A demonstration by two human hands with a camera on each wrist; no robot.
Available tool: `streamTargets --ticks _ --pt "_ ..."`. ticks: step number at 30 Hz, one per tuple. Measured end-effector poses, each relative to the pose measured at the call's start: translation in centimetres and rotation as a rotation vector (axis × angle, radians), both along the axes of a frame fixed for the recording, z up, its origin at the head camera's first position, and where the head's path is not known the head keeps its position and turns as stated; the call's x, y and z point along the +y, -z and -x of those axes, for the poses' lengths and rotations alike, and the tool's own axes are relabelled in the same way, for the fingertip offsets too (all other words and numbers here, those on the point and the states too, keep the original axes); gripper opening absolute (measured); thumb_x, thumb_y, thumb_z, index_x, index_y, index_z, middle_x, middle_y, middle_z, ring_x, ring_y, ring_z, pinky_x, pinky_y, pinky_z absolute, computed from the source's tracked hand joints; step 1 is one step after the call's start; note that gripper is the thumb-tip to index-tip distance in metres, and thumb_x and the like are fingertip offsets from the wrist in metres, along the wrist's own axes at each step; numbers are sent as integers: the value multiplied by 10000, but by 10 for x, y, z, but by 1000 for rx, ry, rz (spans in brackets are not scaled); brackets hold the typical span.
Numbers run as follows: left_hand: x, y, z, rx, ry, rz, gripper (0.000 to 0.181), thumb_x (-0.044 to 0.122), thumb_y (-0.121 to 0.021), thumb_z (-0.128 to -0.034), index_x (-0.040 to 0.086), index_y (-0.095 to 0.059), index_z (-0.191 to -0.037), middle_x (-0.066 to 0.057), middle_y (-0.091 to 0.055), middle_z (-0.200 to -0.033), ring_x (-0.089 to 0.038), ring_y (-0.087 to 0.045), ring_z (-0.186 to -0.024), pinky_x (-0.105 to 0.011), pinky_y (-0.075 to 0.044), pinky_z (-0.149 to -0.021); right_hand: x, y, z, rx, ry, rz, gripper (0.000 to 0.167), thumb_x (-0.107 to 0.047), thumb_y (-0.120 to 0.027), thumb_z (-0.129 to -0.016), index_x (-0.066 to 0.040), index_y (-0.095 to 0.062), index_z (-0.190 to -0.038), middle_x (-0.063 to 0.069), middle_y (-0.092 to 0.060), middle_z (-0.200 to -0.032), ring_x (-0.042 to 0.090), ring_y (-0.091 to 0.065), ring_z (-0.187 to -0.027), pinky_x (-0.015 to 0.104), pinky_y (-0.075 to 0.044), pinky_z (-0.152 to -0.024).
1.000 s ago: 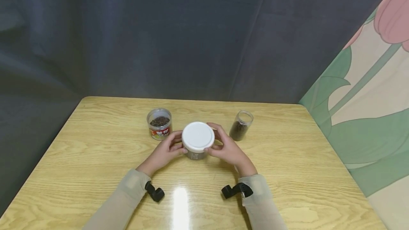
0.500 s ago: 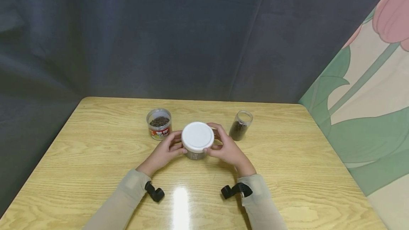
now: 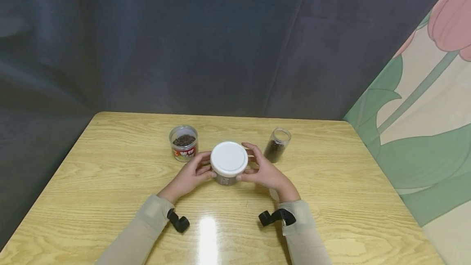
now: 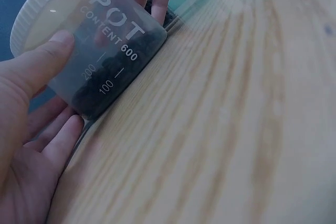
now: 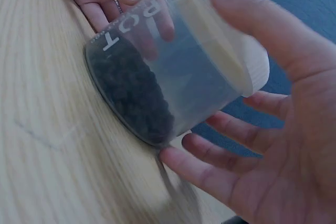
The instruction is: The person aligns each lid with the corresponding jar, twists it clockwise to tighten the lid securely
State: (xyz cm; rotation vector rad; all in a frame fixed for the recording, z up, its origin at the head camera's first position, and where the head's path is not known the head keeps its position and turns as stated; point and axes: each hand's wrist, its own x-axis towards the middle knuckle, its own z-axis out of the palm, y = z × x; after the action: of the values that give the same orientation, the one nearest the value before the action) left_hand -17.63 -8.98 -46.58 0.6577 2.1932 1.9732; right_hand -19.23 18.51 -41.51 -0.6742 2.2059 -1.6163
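Note:
A clear plastic jar (image 4: 113, 51) with dark pellets in its bottom stands on the table, its ribbed white lid (image 3: 229, 158) on top. White print on its side reads "POT CONTENT 600". My left hand (image 3: 191, 174) holds the jar's left side, with the thumb (image 4: 50, 59) against the wall and fingers low behind it. At the right side is my right hand (image 3: 266, 171), its fingers (image 5: 202, 169) spread and loosely bent. In the right wrist view its thumb (image 5: 252, 17) overlaps the lid's edge; whether it presses there I cannot tell.
Behind the left hand stands a lidless tub (image 3: 184, 144) with a red label and dark pellets. A tall lidless glass jar (image 3: 277, 146), partly filled with dark pieces, is beyond the right hand. A dark curtain (image 3: 202, 44) hangs behind the wooden table (image 3: 110, 167).
My right hand and forearm have shifted slightly to the right, and its fingers sit a little looser at the jar. The left hand and the jar have barely moved.

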Motion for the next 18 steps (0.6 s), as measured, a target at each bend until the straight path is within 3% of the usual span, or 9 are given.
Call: streamTargets --ticks 11,18 --pt "2 0 -2 17 -34 11 651 49 -735 -925 -9 -413 -1487 -239 -452 -1498 -402 -465 -1370 -349 -450 -1110 -4 6 4 -39 41 29 835 9 -844 -804 13 -309 -1445 239 -421 -1428 409 -497 -1294 412 -539 -1022" --pt "8 0 -2 56 -114 48 642 95 -739 -930 11 -427 -1484 -214 -475 -1490 -379 -504 -1344 -302 -485 -1064 -2 5 4 -13 57 -11 763 -87 -798 -886 -9 -321 -1477 217 -437 -1493 419 -389 -1415 552 -359 -1165"
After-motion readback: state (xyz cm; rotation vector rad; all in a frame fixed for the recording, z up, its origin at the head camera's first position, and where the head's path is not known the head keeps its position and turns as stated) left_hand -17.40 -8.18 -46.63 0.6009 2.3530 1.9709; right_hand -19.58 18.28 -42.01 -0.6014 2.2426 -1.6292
